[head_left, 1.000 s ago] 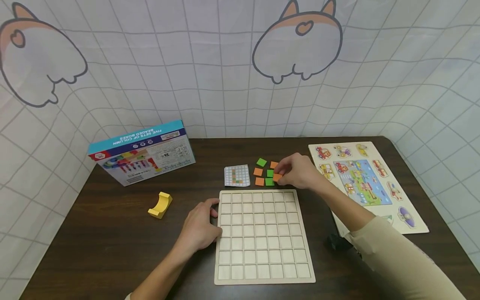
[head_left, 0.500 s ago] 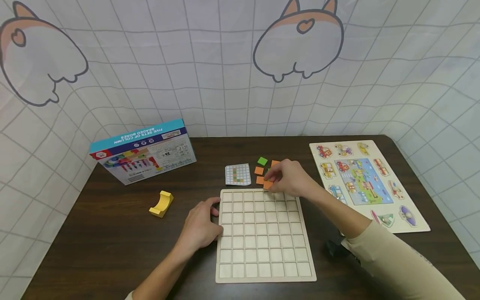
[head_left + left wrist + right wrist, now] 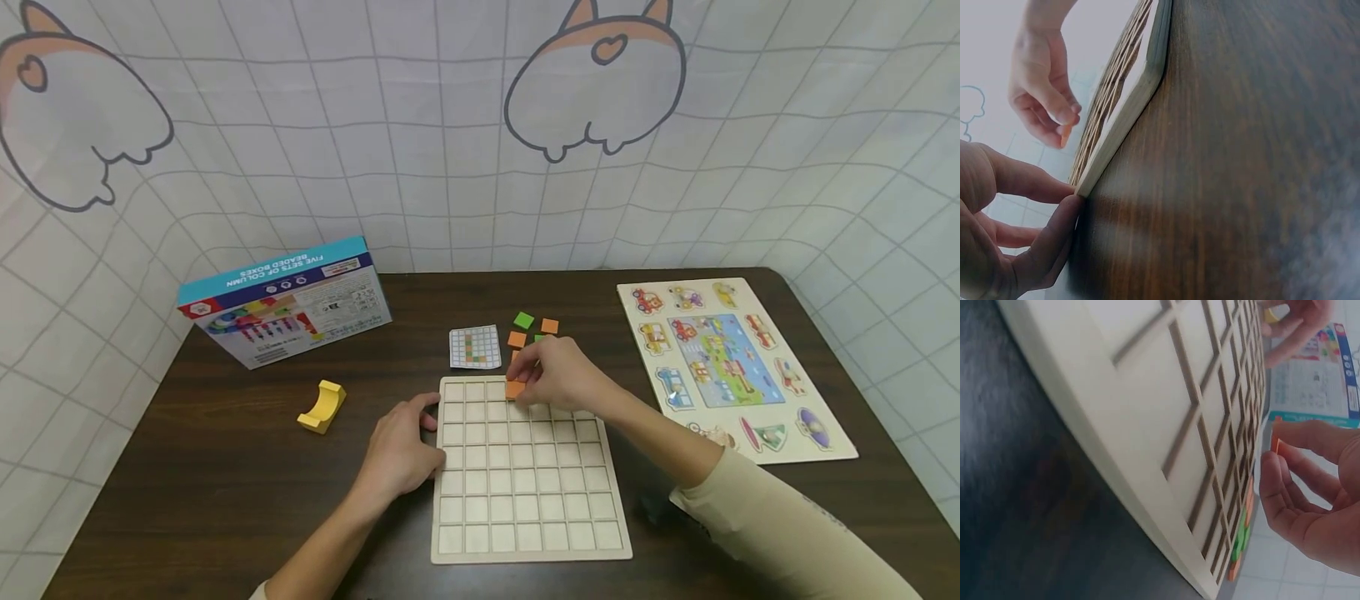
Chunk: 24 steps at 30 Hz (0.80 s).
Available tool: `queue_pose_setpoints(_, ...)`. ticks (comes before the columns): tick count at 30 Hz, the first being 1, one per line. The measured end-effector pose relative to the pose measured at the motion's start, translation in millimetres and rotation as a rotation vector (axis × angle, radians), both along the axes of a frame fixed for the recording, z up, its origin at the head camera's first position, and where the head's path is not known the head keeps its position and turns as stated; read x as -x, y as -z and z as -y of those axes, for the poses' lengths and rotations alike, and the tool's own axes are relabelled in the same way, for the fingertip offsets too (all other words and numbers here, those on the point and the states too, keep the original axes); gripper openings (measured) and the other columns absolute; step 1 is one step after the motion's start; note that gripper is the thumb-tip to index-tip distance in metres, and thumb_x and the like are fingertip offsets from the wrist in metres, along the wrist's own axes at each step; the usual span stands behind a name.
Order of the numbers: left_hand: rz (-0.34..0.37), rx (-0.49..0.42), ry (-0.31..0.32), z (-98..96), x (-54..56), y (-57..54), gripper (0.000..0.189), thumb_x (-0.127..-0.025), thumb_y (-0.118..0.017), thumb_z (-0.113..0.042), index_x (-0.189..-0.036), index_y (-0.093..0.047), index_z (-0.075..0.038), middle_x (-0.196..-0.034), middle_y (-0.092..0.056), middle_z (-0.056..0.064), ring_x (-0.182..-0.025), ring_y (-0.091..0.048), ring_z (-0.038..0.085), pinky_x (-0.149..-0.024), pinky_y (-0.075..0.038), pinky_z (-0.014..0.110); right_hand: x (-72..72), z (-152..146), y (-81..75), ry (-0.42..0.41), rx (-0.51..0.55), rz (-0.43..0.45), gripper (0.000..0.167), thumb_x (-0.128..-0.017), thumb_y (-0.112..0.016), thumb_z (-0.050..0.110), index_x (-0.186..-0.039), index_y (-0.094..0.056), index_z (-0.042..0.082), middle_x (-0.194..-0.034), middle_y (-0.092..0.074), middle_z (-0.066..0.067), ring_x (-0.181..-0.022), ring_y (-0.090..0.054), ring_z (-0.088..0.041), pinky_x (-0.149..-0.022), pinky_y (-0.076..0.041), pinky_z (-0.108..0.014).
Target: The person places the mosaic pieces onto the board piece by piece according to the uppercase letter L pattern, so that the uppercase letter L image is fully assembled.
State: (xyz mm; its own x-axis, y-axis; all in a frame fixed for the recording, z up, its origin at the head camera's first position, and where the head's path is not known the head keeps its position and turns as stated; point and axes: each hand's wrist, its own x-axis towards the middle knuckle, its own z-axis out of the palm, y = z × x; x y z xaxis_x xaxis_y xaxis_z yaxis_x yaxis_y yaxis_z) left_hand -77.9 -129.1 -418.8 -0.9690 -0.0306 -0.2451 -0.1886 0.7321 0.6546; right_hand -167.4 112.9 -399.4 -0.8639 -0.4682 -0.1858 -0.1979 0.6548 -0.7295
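Note:
A pale wooden grid board [image 3: 531, 504] lies on the dark table. My left hand [image 3: 397, 450] rests at its left edge, thumb and forefinger spread apart and touching the side; the left wrist view shows these fingers [image 3: 1054, 231] against the rim. Above the board's top row, my right hand [image 3: 562, 375] pinches an orange square tile [image 3: 514, 390] between thumb and fingertips. Seen from the right wrist, that tile [image 3: 1277, 434] is edge-on and mostly covered by the fingers. Beyond the board lie loose tiles, among them a green tile [image 3: 523, 320] and an orange tile [image 3: 550, 326]; the hand partly hides others.
A small pattern card [image 3: 475, 347] lies behind the board, left of the tiles. Farther left are a yellow curved block [image 3: 322, 407] and a printed box [image 3: 285, 304]. A picture puzzle board [image 3: 738, 371] lies on the right, partly under the right forearm.
My right hand has moved left and towards me with the orange tile, from the loose tiles to over the board's top row. The left hand has stayed at the board's edge.

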Motion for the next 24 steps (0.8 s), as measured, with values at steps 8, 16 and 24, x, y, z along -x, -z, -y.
queue_pose_setpoints(8, 0.001, 0.001, -0.005, 0.0, 0.2, 0.5, 0.077, -0.068, -0.076, 0.005, -0.143, -0.060, -0.008, -0.102, -0.063, 0.005, -0.091, -0.058, 0.025, -0.069, -0.044, 0.032, -6.3, 8, 3.2, -0.042, -0.018, -0.030, 0.023, -0.073, -0.087, 0.005, -0.094, -0.079, 0.011, -0.083, -0.070, 0.001, -0.076, -0.063, -0.013, -0.072, -0.054, -0.029)
queue_pose_setpoints(16, -0.013, 0.007, 0.003, 0.3, -0.9, -1.8, 0.076, -0.069, -0.074, 0.005, -0.142, -0.061, -0.008, -0.102, -0.063, 0.005, -0.093, -0.058, 0.025, -0.072, -0.045, 0.033, -8.2, 15, 3.4, -0.071, -0.007, -0.049, 0.022, -0.073, -0.087, 0.003, -0.091, -0.079, 0.011, -0.081, -0.070, 0.001, -0.073, -0.061, -0.012, -0.070, -0.053, -0.028)
queue_pose_setpoints(24, -0.007, 0.012, 0.003, 0.2, -2.2, -2.9, 0.075, -0.069, -0.074, 0.005, -0.142, -0.061, -0.008, -0.102, -0.064, 0.005, -0.093, -0.057, 0.026, -0.074, -0.044, 0.034, -10.1, 23, 4.3, -0.076, -0.027, -0.032, 0.023, -0.072, -0.088, 0.001, -0.091, -0.079, 0.010, -0.080, -0.070, 0.001, -0.073, -0.061, -0.010, -0.069, -0.053, -0.027)
